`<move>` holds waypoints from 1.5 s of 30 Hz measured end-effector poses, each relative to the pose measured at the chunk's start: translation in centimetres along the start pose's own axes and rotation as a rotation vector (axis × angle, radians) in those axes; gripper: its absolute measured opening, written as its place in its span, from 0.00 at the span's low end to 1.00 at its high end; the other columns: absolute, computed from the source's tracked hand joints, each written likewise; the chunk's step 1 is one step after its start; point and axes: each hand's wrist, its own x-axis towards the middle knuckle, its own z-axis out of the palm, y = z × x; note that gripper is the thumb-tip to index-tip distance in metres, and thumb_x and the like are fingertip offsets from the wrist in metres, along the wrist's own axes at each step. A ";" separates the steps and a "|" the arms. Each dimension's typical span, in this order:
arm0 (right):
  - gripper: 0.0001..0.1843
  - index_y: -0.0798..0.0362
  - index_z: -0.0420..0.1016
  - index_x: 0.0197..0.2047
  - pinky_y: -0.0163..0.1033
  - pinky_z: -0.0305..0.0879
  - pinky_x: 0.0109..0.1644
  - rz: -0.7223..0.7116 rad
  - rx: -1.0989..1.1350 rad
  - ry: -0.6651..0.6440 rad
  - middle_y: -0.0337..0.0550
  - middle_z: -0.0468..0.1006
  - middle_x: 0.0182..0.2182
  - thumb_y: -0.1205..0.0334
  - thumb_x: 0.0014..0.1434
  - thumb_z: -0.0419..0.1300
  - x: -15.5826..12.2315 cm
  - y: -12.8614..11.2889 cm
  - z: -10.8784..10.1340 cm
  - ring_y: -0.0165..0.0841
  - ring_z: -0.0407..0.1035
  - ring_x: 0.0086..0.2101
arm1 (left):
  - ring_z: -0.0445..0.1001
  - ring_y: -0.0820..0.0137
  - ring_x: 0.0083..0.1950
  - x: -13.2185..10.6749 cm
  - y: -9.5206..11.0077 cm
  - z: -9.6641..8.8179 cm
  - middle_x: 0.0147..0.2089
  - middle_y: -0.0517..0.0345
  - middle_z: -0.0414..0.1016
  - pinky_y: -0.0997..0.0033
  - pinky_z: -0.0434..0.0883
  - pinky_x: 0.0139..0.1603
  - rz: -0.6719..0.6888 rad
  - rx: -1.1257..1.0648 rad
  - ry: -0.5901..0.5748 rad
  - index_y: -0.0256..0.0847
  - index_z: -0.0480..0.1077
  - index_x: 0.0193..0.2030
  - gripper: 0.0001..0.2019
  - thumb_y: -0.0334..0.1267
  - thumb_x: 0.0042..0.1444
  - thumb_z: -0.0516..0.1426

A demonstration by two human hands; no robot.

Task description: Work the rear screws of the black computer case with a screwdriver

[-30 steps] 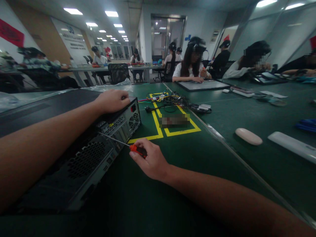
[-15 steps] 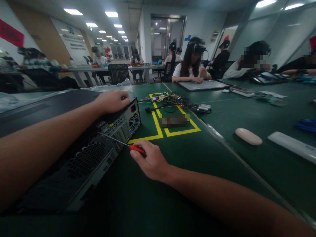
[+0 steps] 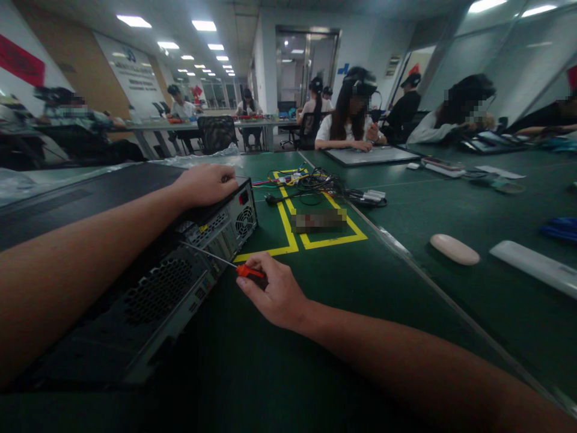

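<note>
A black computer case (image 3: 76, 192) lies on the green table at the left, its grey back panel with vents, slots and a fan grille (image 3: 244, 221) turned toward me. My left hand (image 3: 205, 183) presses on top of it near the far rear edge, fingers curled over that edge and partly hidden. In my right hand (image 3: 277, 291) is a screwdriver (image 3: 246, 272) with an orange and black handle, pinched between thumb and fingers. Its long thin shaft reaches left, the tip at the back panel's upper edge; what it touches there is too dark to tell.
Beyond the case lie tangled cables (image 3: 322, 180) and a pixelated object (image 3: 318, 221) by yellow tape (image 3: 333, 242). To the right are a pale oval object (image 3: 454, 249) and a long white bar (image 3: 536, 264). A person (image 3: 354, 114) works across the table with a flat panel (image 3: 372, 156).
The fingers of my right hand have shifted slightly around the screwdriver's handle, which looks a little turned. My left hand and the computer case have stayed in place.
</note>
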 end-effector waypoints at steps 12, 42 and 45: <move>0.10 0.46 0.75 0.53 0.49 0.79 0.52 -0.019 0.028 0.017 0.44 0.87 0.45 0.51 0.76 0.66 0.1 0.2 0.1 0.40 0.81 0.42 | 0.82 0.50 0.53 0.5 -0.6 0.5 0.50 0.42 0.86 0.53 0.72 0.51 -0.011 -0.047 0.053 0.44 0.85 0.51 0.22 0.49 0.73 0.50; 0.10 0.48 0.77 0.52 0.47 0.76 0.48 -0.028 0.050 0.032 0.45 0.86 0.43 0.51 0.76 0.64 0.1 0.0 0.0 0.39 0.79 0.39 | 0.82 0.49 0.53 0.5 -0.6 0.6 0.49 0.40 0.85 0.51 0.72 0.52 -0.002 -0.105 0.069 0.42 0.86 0.51 0.21 0.46 0.71 0.52; 0.10 0.48 0.77 0.52 0.45 0.76 0.46 -0.030 0.059 0.021 0.44 0.85 0.42 0.52 0.77 0.64 0.1 0.0 0.0 0.38 0.78 0.38 | 0.81 0.51 0.50 0.6 -0.7 0.7 0.46 0.43 0.84 0.53 0.71 0.50 0.008 -0.109 0.073 0.43 0.85 0.49 0.19 0.46 0.71 0.53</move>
